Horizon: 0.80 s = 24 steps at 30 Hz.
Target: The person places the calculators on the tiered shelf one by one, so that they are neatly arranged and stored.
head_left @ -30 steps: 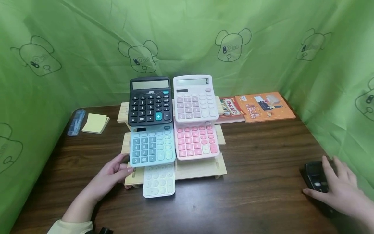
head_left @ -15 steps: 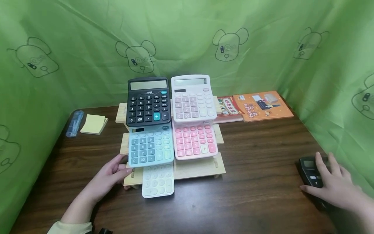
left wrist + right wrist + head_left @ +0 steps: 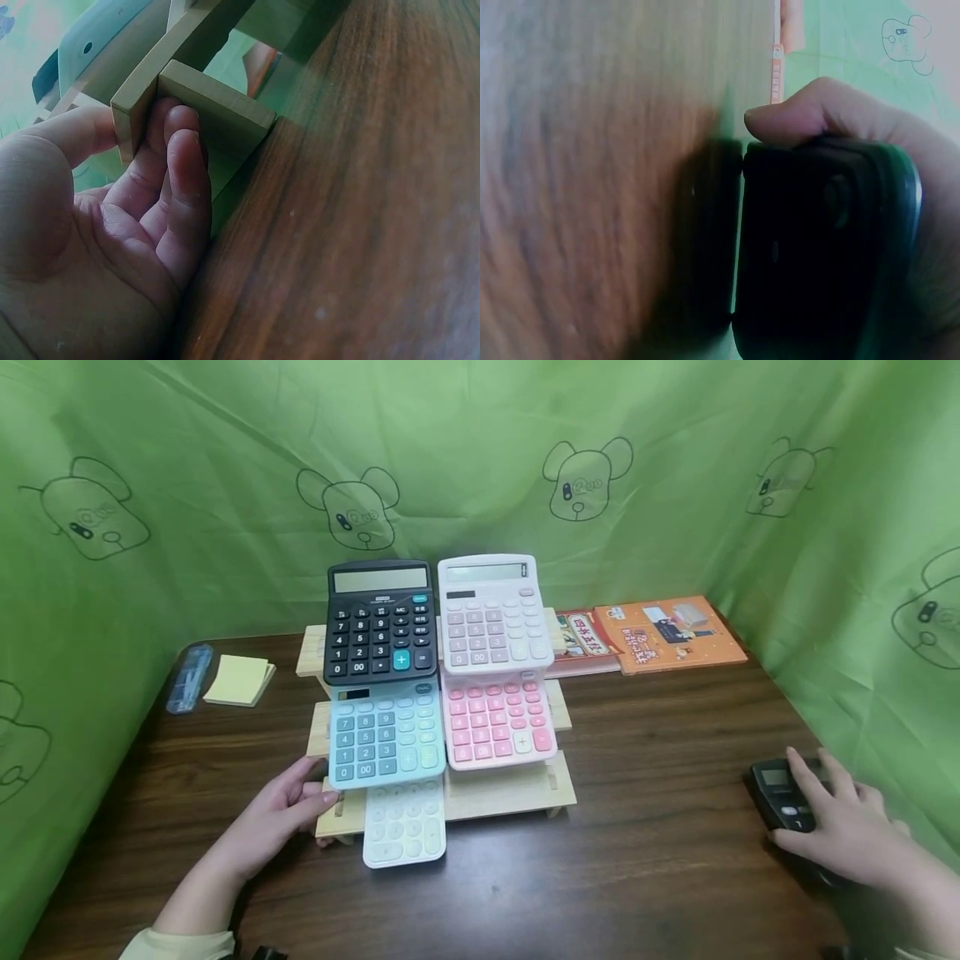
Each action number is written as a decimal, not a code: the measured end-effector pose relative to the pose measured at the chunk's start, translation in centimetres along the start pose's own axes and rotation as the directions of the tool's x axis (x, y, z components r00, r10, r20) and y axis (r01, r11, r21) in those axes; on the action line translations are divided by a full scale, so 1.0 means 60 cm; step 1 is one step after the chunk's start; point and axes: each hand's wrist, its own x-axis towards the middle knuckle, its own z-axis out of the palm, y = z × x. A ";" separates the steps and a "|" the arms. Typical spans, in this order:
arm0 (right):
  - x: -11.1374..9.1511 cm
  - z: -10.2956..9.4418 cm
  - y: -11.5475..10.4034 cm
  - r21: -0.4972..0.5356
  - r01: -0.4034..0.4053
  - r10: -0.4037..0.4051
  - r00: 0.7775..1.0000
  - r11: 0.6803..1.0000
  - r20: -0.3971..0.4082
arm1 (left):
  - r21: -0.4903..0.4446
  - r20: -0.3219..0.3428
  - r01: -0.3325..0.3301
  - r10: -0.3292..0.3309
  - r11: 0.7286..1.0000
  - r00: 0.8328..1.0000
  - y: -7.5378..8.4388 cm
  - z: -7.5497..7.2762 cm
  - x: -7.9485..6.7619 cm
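My left hand (image 3: pixel 279 802) grips the front left end of a tiered wooden rack (image 3: pixel 495 793). In the left wrist view its thumb presses one face of the wooden slat (image 3: pixel 150 90) while curled fingers (image 3: pixel 187 169) lie behind and below. On the rack rest a black calculator (image 3: pixel 381 622), a white one (image 3: pixel 497 614), a light blue one (image 3: pixel 387 735), a pink one (image 3: pixel 499 720) and a small mint one (image 3: pixel 405 822). At far right, my right hand (image 3: pixel 840 827) grips a black device (image 3: pixel 776 797) with a small grey display, thumb at its near side; its underside sits at the tabletop (image 3: pixel 570 225).
A brown wooden table (image 3: pixel 637 860) carries everything, with green fabric (image 3: pixel 465 460) hanging behind and at both sides. Back right lie an orange book (image 3: pixel 671 635) and a red one (image 3: pixel 581 635). Left of the rack are yellow sticky notes (image 3: pixel 238 680) and a clear blue item (image 3: pixel 189 678).
My right hand and the black device have shifted a little to the left and away from me. The left hand keeps its hold on the rack. The head view has moved slightly.
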 end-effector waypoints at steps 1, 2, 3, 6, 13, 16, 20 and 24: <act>0.002 0.000 -0.001 0.001 0.001 -0.001 1.000 1.000 -0.005 | -0.002 0.001 -0.002 0.002 1.000 1.000 -0.001 0.000 0.000; 0.003 0.001 -0.003 0.002 -0.001 0.001 1.000 1.000 -0.011 | -0.003 0.001 -0.002 0.002 1.000 1.000 -0.001 -0.001 -0.001; 0.005 0.001 -0.004 0.003 -0.004 0.004 1.000 1.000 -0.017 | -0.004 0.000 -0.001 0.001 1.000 1.000 -0.002 -0.001 -0.001; 0.009 0.002 -0.010 0.003 -0.013 0.013 0.999 1.000 -0.035 | -0.008 -0.003 0.000 0.000 1.000 1.000 -0.003 -0.002 -0.002; 0.018 0.003 -0.040 -0.004 0.020 -0.020 0.998 1.000 -0.055 | -0.004 -0.012 0.006 -0.006 1.000 1.000 -0.003 -0.001 -0.005; 0.020 0.004 -0.065 0.002 0.058 -0.058 0.996 0.998 -0.067 | -0.004 -0.015 0.006 -0.006 1.000 1.000 -0.002 0.000 -0.004; 0.016 0.005 -0.115 0.022 0.138 -0.134 0.983 0.990 -0.125 | 0.002 -0.013 0.006 -0.006 1.000 1.000 0.000 0.000 -0.003; 0.007 0.005 -0.174 0.055 0.243 -0.226 0.950 0.969 -0.216 | 0.004 -0.013 0.005 -0.005 1.000 1.000 0.002 0.001 -0.002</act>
